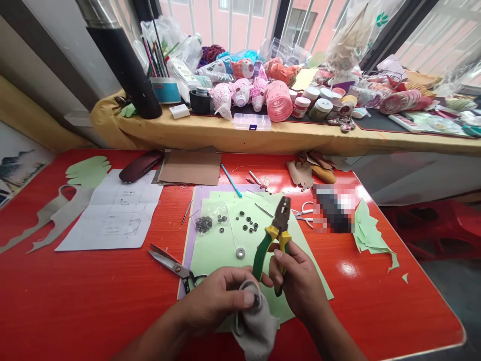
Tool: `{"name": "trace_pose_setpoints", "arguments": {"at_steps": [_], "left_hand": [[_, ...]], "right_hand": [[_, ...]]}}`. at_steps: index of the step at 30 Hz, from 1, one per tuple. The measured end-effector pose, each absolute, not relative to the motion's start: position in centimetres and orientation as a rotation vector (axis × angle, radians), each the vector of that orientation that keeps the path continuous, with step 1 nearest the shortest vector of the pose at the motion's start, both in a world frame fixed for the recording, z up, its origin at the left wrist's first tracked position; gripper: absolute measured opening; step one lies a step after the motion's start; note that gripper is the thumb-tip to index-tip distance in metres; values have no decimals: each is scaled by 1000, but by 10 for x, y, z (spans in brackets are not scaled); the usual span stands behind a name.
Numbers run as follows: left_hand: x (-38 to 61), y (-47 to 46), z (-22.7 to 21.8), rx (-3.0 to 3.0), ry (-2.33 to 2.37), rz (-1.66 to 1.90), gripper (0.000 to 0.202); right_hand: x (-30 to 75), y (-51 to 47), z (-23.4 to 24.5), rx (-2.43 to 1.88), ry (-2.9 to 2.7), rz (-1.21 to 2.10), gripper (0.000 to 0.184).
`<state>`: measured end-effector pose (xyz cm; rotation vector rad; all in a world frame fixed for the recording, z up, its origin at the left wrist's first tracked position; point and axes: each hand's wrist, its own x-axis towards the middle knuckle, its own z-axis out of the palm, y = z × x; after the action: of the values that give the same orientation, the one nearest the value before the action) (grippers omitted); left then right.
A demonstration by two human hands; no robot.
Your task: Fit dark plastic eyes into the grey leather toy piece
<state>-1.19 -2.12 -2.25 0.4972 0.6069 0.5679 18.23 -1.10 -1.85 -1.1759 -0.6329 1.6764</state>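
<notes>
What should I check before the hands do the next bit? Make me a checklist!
1. Left hand holding the gray cloth: ok.
2. Right hand holding the pliers by the handles: ok.
3. Pliers' tips pointing away from the cloth: ok, they point up.
4. Dark round piece by the left thumb firmly fixed to the cloth: cannot tell, the thumb partly covers it.
5. Scissors off the green paper: not ok, their handles overlap its left edge.
</notes>
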Motion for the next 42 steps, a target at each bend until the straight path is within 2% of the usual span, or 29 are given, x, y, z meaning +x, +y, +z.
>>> {"name": "trace_pose_setpoints", "arguments": {"at_steps": [7, 11, 15, 23, 30, 36, 42], "left_hand": [[-16, -19, -14, 486, 600, 547, 41], [-26, -20, -17, 515, 596, 487, 41], [-35, -22, -21, 525, 619, 443, 42], [-29, -25, -23, 390, 537, 483, 39], [-19, -35, -11, 307, 425, 524, 36], [-17, -27, -9, 390, 474, 555, 36], [-34, -4, -2, 632, 715, 434, 38]], "right_hand": [[183, -21, -16, -1161, -703, 1716, 28], [184, -26, -11, -1110, -601, 1836, 37], [189, -37, -14, -1058, -607, 1909, 38], [201, -41, -30, -1026, -863, 1773, 41], [179, -37, -26, -796, -733, 1754, 66], [165, -35, -26, -685, -503, 1984, 73], [187, -23, -23, -812, -591, 1940, 78]]}}
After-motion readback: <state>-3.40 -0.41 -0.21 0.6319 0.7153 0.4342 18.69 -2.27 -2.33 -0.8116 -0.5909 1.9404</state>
